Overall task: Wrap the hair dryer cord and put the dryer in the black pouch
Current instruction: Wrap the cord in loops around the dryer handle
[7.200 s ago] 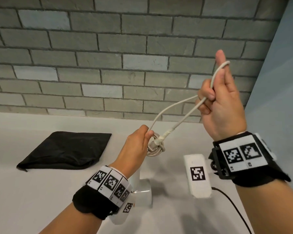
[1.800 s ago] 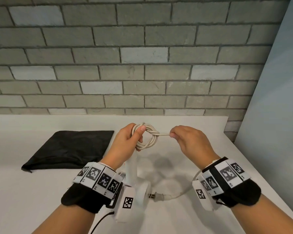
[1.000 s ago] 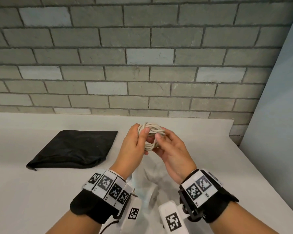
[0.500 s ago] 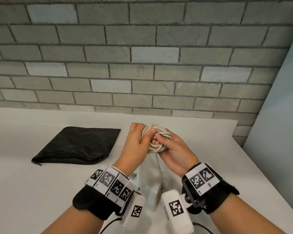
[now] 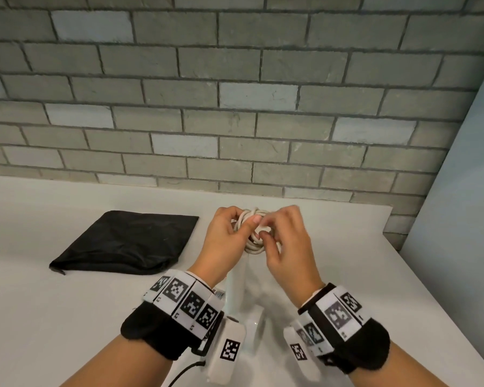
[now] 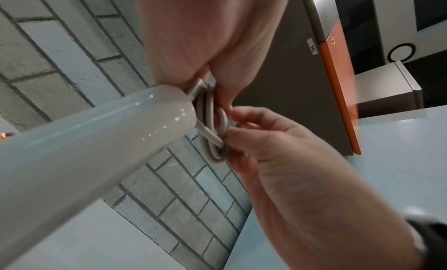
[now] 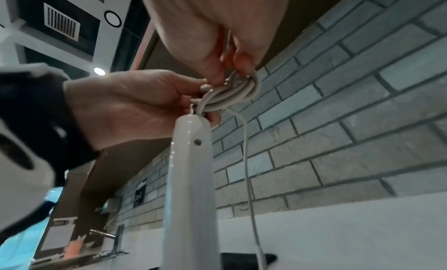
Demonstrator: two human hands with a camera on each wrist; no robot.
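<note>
Cord (image 5: pixel 254 241) sits coiled above the dryer (image 5: pixel 236 286) handle, left hand (image 5: pixel 226 241) gripping the coil, right hand (image 5: pixel 284 247) pinching its loose end, which likely needs tucking before pouch (image 5: pixel 125 243).

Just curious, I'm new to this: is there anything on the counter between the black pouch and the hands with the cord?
No. In the head view, only bare white counter separates the black pouch from the left hand gripping the coiled cord.

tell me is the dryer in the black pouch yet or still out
Out. The hair dryer stands between the wrists while both hands work its coiled cord; the black pouch lies flat on the counter, apart.
</note>
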